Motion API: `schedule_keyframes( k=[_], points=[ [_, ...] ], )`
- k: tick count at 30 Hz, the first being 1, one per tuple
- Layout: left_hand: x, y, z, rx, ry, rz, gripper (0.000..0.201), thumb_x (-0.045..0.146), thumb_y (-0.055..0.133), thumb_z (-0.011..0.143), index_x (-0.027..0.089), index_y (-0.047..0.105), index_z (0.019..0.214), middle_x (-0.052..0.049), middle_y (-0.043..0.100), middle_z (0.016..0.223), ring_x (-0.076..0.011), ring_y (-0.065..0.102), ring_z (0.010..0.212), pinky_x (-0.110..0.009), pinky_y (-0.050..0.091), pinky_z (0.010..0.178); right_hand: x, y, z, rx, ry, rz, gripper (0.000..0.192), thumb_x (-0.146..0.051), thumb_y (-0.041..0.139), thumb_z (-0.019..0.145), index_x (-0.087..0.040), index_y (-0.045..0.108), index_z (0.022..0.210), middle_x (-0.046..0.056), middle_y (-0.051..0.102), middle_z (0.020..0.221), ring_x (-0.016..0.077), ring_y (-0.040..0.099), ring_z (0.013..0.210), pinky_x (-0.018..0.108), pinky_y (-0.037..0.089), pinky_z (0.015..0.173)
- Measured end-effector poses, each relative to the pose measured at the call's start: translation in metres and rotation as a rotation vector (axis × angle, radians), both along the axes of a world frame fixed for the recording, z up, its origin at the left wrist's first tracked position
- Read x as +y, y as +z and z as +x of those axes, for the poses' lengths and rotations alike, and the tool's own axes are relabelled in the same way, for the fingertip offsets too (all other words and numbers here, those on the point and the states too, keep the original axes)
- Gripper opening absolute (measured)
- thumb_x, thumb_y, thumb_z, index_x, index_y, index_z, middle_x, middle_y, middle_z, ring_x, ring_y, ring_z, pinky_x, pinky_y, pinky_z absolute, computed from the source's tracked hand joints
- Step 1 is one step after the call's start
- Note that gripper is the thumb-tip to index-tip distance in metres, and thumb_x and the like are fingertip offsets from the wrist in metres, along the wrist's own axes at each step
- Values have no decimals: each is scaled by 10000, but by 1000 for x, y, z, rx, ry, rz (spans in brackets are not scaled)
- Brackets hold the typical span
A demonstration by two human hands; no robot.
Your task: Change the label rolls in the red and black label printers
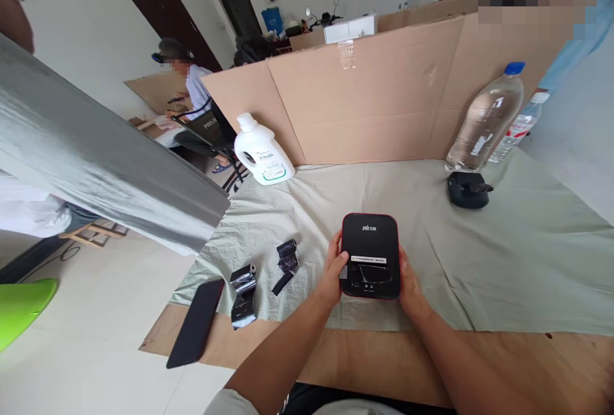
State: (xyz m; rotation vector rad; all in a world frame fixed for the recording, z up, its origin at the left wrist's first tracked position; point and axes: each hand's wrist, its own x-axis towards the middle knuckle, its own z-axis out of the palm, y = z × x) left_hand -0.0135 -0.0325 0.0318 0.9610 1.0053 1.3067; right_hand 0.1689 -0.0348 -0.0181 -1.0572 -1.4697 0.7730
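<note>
A black box-shaped device (369, 255) with a red rim and a white label strip sits on the pale green cloth (503, 261). My left hand (332, 272) grips its left side, thumb on the top face. My right hand (407, 281) holds its right side. Both hands are wrapped around the device near the table's front edge.
Left of the device lie two crumpled black plastic wraps (286, 261) (244, 293) and a black phone (196, 330). A small black part (467, 188), two clear bottles (485, 122) and a white jug (263, 153) stand by the cardboard wall (384, 95). A person sits far left.
</note>
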Motion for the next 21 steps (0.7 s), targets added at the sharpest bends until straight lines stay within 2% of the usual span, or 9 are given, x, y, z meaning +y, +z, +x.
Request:
schedule_keyframes(
  k=[2,4,6,9,12,15,18,21],
  points=[
    [9,7,-6,-157,25,-116,553,435,668,747,224,580,1250,-56,654,1249,-271,593,1179,-386,476,981,-1,-5,-1,-3,72,4,483,-383,259,1014,-303,324,1486,60,463,1484,232,497,1326,420,529,1003],
    [26,14,-19,-238,37,-244,458,374,692,703,184,650,1117,-59,722,1086,-263,667,1029,-365,518,891,0,-13,-2,20,135,-25,487,-398,305,1006,-324,308,1488,76,427,1508,230,554,1271,434,553,958],
    [52,24,-40,-289,57,-357,355,336,692,692,148,678,993,-67,748,930,-252,704,873,-362,542,812,0,-20,-3,27,164,-80,479,-398,360,995,-334,341,1469,96,441,1496,219,606,1204,427,571,917],
    [107,42,-84,-322,122,-452,251,293,644,729,104,672,892,-92,742,796,-248,705,729,-378,556,748,1,-26,-3,13,146,-155,457,-394,439,970,-317,428,1421,119,546,1401,214,638,1149,419,583,889],
    [164,60,-132,-263,277,-429,240,257,564,783,92,658,930,-88,728,729,-258,699,707,-407,558,738,2,-25,-4,-34,112,-164,418,-397,510,934,-303,523,1340,112,655,1248,212,677,1059,399,605,834],
    [204,67,-171,-110,400,-377,262,236,527,807,82,644,983,-72,714,691,-237,683,673,-397,560,726,2,-21,-6,-140,99,-124,374,-383,559,900,-282,594,1258,104,697,1138,212,701,956,379,618,777],
    [223,65,-196,-13,458,-358,235,227,511,822,82,638,957,-71,694,645,-227,666,634,-390,560,699,3,-17,-7,-223,105,-81,349,-364,555,895,-265,620,1224,102,705,1099,216,704,916,369,622,748],
    [228,60,-210,78,471,-355,205,233,504,835,80,635,875,-93,673,607,-248,662,634,-421,563,690,4,-15,-7,-251,113,-66,331,-350,542,901,-257,624,1208,96,708,1080,212,701,909,349,620,737]
  ],
)
